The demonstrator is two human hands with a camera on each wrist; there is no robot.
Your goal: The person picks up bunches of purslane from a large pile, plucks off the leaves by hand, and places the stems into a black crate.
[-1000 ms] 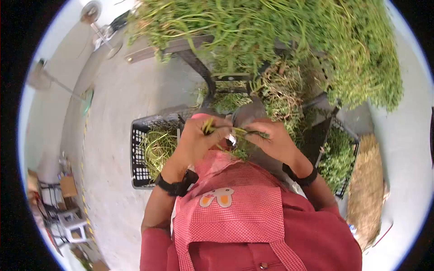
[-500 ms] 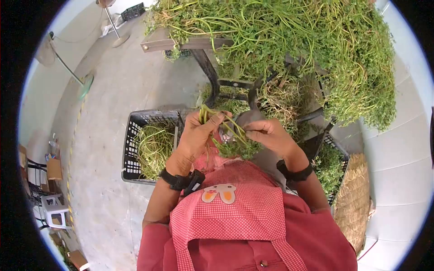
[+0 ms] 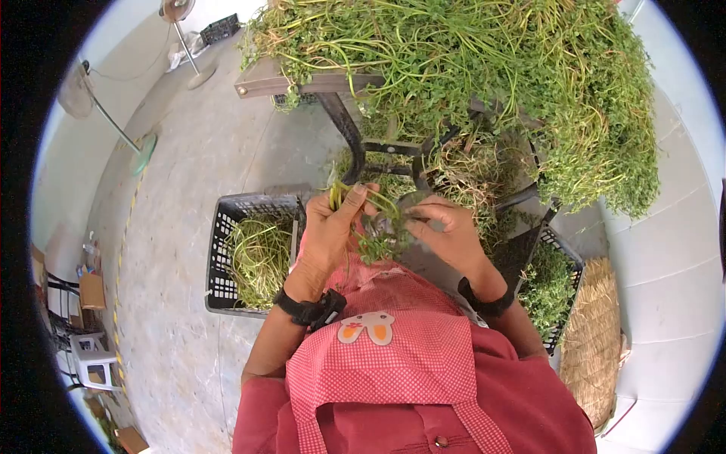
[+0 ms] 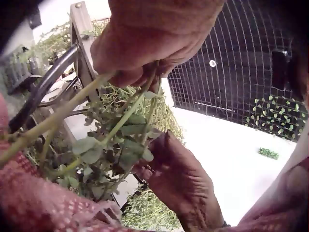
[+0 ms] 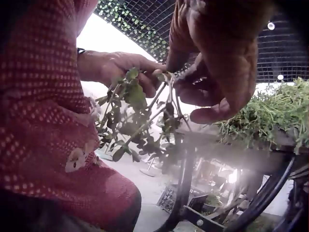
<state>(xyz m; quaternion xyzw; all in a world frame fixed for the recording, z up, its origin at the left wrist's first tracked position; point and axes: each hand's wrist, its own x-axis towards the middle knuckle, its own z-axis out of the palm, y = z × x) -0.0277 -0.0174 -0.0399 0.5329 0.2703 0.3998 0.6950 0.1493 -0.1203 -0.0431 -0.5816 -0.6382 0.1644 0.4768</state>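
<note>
In the head view my left hand (image 3: 333, 231) grips a small bunch of leafy green stems (image 3: 383, 246) between thumb and fingers, over the lap. The bare stem ends stick up past the thumb, and leaves hang below. My right hand (image 3: 451, 236) faces it from the right, thumb and fingertips pinching at the same bunch. Close up in the left wrist view, stems (image 4: 126, 116) run down from the left hand (image 4: 154, 41), with the right hand (image 4: 181, 181) below among the leaves. In the right wrist view the right hand's fingers (image 5: 195, 89) meet the stem tops.
A bench (image 3: 314, 83) ahead carries a big heap of greens (image 3: 469, 68) that spills over its right side. A black crate (image 3: 214, 284) of cut stems stands at left, another crate (image 3: 567, 321) of greens at right, beside a straw mat (image 3: 594, 344). Withered stems (image 3: 473, 170) lie under the bench.
The hands first held a stem stretched between them; then the bunch hung down with leaves below. The right hand has since shifted slightly at the leaves, while the left keeps its grip.
</note>
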